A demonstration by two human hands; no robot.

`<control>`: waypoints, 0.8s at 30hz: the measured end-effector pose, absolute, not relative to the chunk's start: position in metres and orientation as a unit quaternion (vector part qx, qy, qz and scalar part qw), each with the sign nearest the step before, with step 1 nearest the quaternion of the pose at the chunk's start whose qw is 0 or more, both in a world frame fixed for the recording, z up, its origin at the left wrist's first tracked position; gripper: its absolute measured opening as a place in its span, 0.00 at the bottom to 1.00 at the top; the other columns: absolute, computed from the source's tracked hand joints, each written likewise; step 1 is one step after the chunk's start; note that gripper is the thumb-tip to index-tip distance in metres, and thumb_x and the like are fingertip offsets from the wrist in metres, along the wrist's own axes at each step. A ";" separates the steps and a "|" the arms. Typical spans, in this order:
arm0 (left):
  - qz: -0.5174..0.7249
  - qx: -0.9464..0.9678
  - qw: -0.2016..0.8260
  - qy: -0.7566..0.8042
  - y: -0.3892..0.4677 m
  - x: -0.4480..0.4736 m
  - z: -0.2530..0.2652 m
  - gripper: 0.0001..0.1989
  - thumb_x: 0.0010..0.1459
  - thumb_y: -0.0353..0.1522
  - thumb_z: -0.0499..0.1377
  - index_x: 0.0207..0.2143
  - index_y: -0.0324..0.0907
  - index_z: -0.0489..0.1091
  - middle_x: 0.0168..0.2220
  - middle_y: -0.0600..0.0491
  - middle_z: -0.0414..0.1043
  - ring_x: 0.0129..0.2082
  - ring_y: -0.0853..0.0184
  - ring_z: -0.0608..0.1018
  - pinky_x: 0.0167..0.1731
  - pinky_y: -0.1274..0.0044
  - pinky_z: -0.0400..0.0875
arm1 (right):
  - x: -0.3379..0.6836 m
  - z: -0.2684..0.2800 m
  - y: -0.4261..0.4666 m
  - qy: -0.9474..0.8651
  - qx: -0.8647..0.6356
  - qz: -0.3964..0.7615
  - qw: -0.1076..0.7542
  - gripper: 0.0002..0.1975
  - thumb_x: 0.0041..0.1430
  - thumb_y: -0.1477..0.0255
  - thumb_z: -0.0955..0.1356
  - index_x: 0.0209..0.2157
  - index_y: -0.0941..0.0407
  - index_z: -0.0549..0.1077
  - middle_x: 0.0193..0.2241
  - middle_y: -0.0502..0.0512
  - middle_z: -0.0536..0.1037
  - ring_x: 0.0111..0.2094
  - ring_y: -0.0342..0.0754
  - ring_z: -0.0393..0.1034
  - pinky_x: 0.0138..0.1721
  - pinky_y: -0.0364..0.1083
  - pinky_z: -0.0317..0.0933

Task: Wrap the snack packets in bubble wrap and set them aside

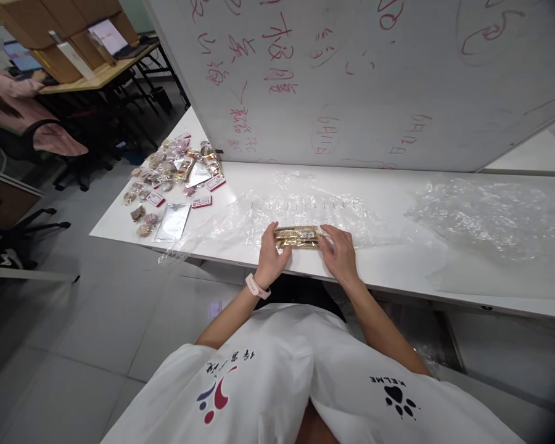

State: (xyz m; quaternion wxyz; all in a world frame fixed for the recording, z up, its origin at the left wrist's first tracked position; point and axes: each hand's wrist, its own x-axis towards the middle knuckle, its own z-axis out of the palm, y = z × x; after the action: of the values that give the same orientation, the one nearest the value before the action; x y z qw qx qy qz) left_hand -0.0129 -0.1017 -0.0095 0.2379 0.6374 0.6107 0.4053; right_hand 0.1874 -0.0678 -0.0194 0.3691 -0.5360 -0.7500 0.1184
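Observation:
A small gold-brown packet (297, 237) with a white label lies on the white table (388, 271) near its front edge. My left hand (272, 254) grips the packet's left end, a pale watch on that wrist. My right hand (338, 253) holds the packet's right end with the fingers curled over it. Under and behind the packet spreads a sheet of clear plastic film (300, 206).
A heap of small snack packets, silver pouches and red-white labels (173, 179) lies at the table's left end. More crumpled clear plastic (494, 213) covers the right side. A whiteboard (361, 74) with red writing stands behind. A person sits at a far desk, upper left.

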 end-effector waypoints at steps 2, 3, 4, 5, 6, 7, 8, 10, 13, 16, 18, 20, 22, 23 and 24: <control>0.369 0.679 0.237 0.589 -0.095 -0.012 -0.018 0.36 0.60 0.38 0.59 0.66 0.41 0.49 0.63 0.37 0.59 0.63 0.51 0.63 0.59 0.59 0.65 | 0.191 -0.027 -0.065 -0.789 -0.508 0.136 0.318 0.23 0.68 0.58 0.61 0.59 0.54 0.69 0.58 0.59 0.72 0.56 0.56 0.64 0.57 0.55 0.59; 0.345 0.705 0.227 0.577 -0.091 -0.014 -0.019 0.37 0.59 0.38 0.61 0.66 0.42 0.50 0.63 0.38 0.59 0.64 0.49 0.62 0.59 0.57 0.64 | 0.194 -0.029 -0.062 -0.805 -0.496 0.145 0.292 0.25 0.67 0.57 0.62 0.60 0.53 0.68 0.60 0.58 0.70 0.57 0.57 0.64 0.56 0.56 0.59; 0.321 0.726 0.214 0.569 -0.087 -0.017 -0.020 0.37 0.57 0.37 0.63 0.65 0.43 0.52 0.63 0.39 0.59 0.64 0.48 0.61 0.60 0.56 0.63 | 0.198 -0.030 -0.059 -0.817 -0.486 0.156 0.269 0.27 0.65 0.56 0.64 0.62 0.51 0.66 0.62 0.57 0.68 0.57 0.58 0.63 0.56 0.58 0.58; 0.300 0.740 0.205 0.565 -0.084 -0.021 -0.020 0.36 0.56 0.36 0.64 0.64 0.44 0.54 0.64 0.41 0.59 0.64 0.48 0.61 0.60 0.55 0.63 | 0.203 -0.031 -0.055 -0.825 -0.475 0.172 0.253 0.28 0.64 0.55 0.64 0.63 0.50 0.65 0.63 0.56 0.66 0.57 0.59 0.63 0.56 0.59 0.58; 0.288 0.745 0.202 0.566 -0.080 -0.025 -0.019 0.35 0.55 0.35 0.65 0.63 0.44 0.56 0.63 0.42 0.61 0.62 0.48 0.62 0.58 0.54 0.64 | 0.208 -0.030 -0.052 -0.830 -0.463 0.190 0.245 0.29 0.64 0.55 0.65 0.63 0.49 0.64 0.64 0.55 0.66 0.57 0.59 0.63 0.56 0.59 0.58; 0.283 0.743 0.206 0.571 -0.077 -0.029 -0.018 0.34 0.54 0.34 0.66 0.61 0.45 0.58 0.61 0.43 0.64 0.60 0.49 0.64 0.56 0.55 0.66 | 0.212 -0.029 -0.048 -0.834 -0.449 0.211 0.242 0.28 0.65 0.55 0.64 0.64 0.49 0.64 0.63 0.55 0.66 0.58 0.59 0.63 0.56 0.60 0.58; 0.285 0.737 0.215 0.575 -0.074 -0.034 -0.017 0.33 0.53 0.33 0.67 0.59 0.44 0.60 0.58 0.43 0.66 0.58 0.50 0.66 0.54 0.57 0.69 | 0.216 -0.028 -0.044 -0.835 -0.436 0.232 0.245 0.28 0.65 0.55 0.64 0.63 0.49 0.65 0.63 0.55 0.67 0.58 0.59 0.63 0.57 0.60 0.58; 0.300 0.722 0.234 0.578 -0.068 -0.042 -0.015 0.31 0.52 0.32 0.68 0.57 0.43 0.62 0.54 0.44 0.70 0.54 0.53 0.70 0.51 0.61 0.71 | 0.223 -0.023 -0.037 -0.830 -0.418 0.269 0.252 0.26 0.65 0.55 0.64 0.61 0.47 0.68 0.59 0.54 0.71 0.57 0.59 0.65 0.56 0.59 0.59; 0.334 0.692 0.272 0.579 -0.058 -0.050 -0.011 0.27 0.53 0.34 0.67 0.54 0.42 0.64 0.51 0.44 0.71 0.46 0.59 0.75 0.46 0.66 0.73 | 0.224 -0.015 -0.023 -0.800 -0.434 0.320 0.262 0.22 0.64 0.53 0.64 0.54 0.47 0.74 0.49 0.55 0.78 0.48 0.56 0.71 0.47 0.55 0.65; 0.346 0.653 0.311 0.597 -0.044 -0.054 -0.006 0.20 0.57 0.39 0.65 0.49 0.42 0.67 0.46 0.47 0.74 0.42 0.63 0.77 0.40 0.71 0.73 | 0.218 -0.014 -0.004 -0.752 -0.475 0.356 0.286 0.21 0.63 0.51 0.64 0.44 0.51 0.78 0.40 0.55 0.80 0.38 0.52 0.73 0.38 0.50 0.65; 0.338 0.629 0.317 0.624 -0.031 -0.054 -0.003 0.17 0.58 0.41 0.63 0.45 0.42 0.68 0.38 0.50 0.75 0.37 0.64 0.77 0.35 0.73 0.71 | 0.210 -0.015 0.012 -0.721 -0.512 0.359 0.299 0.21 0.61 0.51 0.65 0.40 0.53 0.79 0.36 0.54 0.80 0.35 0.51 0.73 0.36 0.48 0.64; 0.322 0.603 0.306 0.662 -0.019 -0.051 0.000 0.16 0.59 0.42 0.62 0.45 0.42 0.68 0.33 0.52 0.74 0.33 0.64 0.76 0.30 0.75 0.68 | 0.200 -0.017 0.027 -0.701 -0.566 0.328 0.283 0.19 0.60 0.53 0.67 0.41 0.53 0.78 0.32 0.53 0.79 0.34 0.50 0.72 0.35 0.48 0.63; 0.299 0.595 0.268 0.696 -0.009 -0.046 0.002 0.18 0.59 0.41 0.63 0.47 0.41 0.68 0.34 0.50 0.74 0.33 0.63 0.76 0.28 0.74 0.67 | 0.189 -0.016 0.035 -0.708 -0.606 0.241 0.271 0.18 0.59 0.56 0.69 0.45 0.54 0.77 0.34 0.55 0.79 0.37 0.53 0.72 0.39 0.51 0.63; 0.290 0.603 0.232 0.706 -0.006 -0.044 0.002 0.19 0.59 0.40 0.63 0.49 0.41 0.67 0.38 0.48 0.74 0.37 0.60 0.76 0.30 0.73 0.68 | 0.185 -0.016 0.037 -0.719 -0.610 0.184 0.276 0.18 0.60 0.59 0.69 0.47 0.54 0.76 0.37 0.57 0.79 0.41 0.55 0.71 0.42 0.52 0.62; 0.284 0.621 0.186 0.706 -0.004 -0.041 0.002 0.18 0.59 0.38 0.62 0.49 0.41 0.67 0.43 0.45 0.74 0.41 0.58 0.76 0.33 0.71 0.69 | 0.181 -0.015 0.036 -0.734 -0.601 0.129 0.288 0.17 0.62 0.61 0.67 0.48 0.55 0.76 0.41 0.59 0.79 0.45 0.57 0.69 0.45 0.54 0.61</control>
State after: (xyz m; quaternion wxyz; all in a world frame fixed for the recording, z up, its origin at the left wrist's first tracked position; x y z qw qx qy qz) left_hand -0.0408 -0.0042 0.0024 0.1863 0.6212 0.7061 0.2841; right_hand 0.1814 0.0361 -0.0151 0.2885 -0.6011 -0.7341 0.1286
